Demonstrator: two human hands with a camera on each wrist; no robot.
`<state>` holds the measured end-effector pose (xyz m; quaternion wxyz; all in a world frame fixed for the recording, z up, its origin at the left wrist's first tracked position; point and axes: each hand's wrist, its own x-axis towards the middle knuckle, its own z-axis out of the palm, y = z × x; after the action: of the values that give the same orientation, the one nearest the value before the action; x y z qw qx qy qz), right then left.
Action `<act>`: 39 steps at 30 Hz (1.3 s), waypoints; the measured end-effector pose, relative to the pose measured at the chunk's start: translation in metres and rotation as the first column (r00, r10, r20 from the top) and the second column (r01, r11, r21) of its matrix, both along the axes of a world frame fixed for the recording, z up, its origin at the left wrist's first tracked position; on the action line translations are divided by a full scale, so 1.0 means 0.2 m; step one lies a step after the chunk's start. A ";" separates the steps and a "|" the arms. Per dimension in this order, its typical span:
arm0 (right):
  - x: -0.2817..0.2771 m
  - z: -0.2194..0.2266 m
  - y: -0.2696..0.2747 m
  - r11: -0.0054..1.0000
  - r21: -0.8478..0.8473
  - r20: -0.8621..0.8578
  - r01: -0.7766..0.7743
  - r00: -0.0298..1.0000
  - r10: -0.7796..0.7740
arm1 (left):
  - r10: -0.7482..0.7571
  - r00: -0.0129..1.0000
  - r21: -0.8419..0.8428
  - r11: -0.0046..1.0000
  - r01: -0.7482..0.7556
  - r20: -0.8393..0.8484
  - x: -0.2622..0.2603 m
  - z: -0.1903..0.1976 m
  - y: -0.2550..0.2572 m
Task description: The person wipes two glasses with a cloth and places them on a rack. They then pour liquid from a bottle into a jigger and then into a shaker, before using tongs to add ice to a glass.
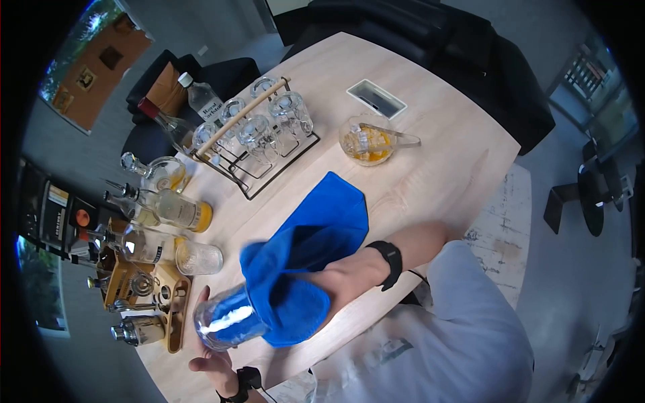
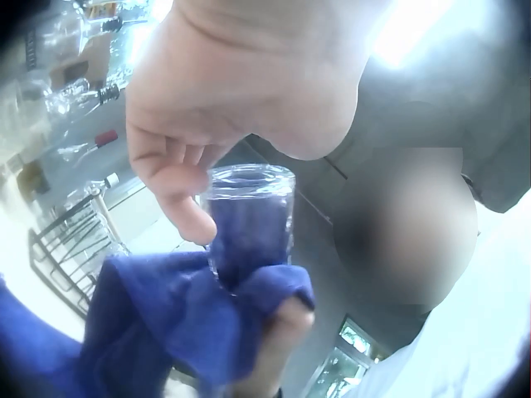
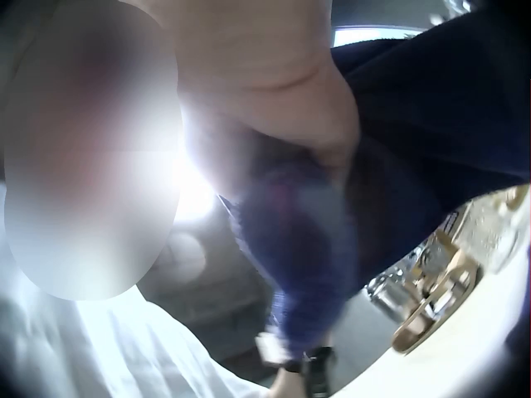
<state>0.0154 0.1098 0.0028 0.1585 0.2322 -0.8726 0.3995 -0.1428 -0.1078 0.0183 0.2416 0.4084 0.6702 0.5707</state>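
Observation:
A clear, straight-sided glass [image 1: 232,318] lies tilted in the head view, one end wrapped in a blue cloth [image 1: 302,316]. My right hand [image 1: 336,285] grips the glass through this cloth, the fingers mostly hidden under its folds. The rest of the cloth trails across the table toward the far side. My left hand [image 1: 216,368] is at the bare end of the glass, thumb spread away from it and one fingertip showing past the other side. In the left wrist view, the left fingers [image 2: 189,220] come right beside the rim of the glass [image 2: 249,224].
A wire rack [image 1: 252,195] of upturned glasses stands on the wooden table [image 1: 430,195]. Several bottles [image 1: 181,209], a textured glass [image 1: 199,258] and a wooden bar-tool stand [image 1: 176,316] line the left side. A bowl with tongs [image 1: 366,151] sits farther back, near a table inset [image 1: 376,99].

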 end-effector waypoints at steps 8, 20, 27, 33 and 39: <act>0.14 -0.19 0.08 0.996 0.051 -0.220 0.080 0.973 -0.066 | 0.051 0.996 -0.090 0.994 -0.058 -0.077 0.09 -0.02 0.03; 0.07 -0.18 0.03 0.977 -0.205 -0.090 -0.049 0.995 0.031 | 0.030 0.980 0.032 0.999 -0.024 -0.196 0.12 -0.01 0.08; -0.09 -0.15 -0.07 0.833 -0.536 0.252 -0.135 0.916 0.311 | 0.056 0.878 0.113 0.994 -0.002 -0.475 0.02 -0.08 0.04; -0.11 0.01 -0.05 0.859 -0.510 0.531 0.041 0.801 0.277 | 0.231 0.959 0.161 0.966 -0.205 -0.165 0.02 -0.09 0.08; 0.04 -0.17 0.02 0.985 -0.164 -0.071 -0.052 0.997 0.041 | -0.051 0.964 0.008 0.999 0.050 0.262 0.04 -0.05 0.03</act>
<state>0.0238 0.1144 -0.0309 0.1974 0.2520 -0.8249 0.4660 -0.1354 -0.1014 0.0073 0.3424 0.3464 0.6213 0.6138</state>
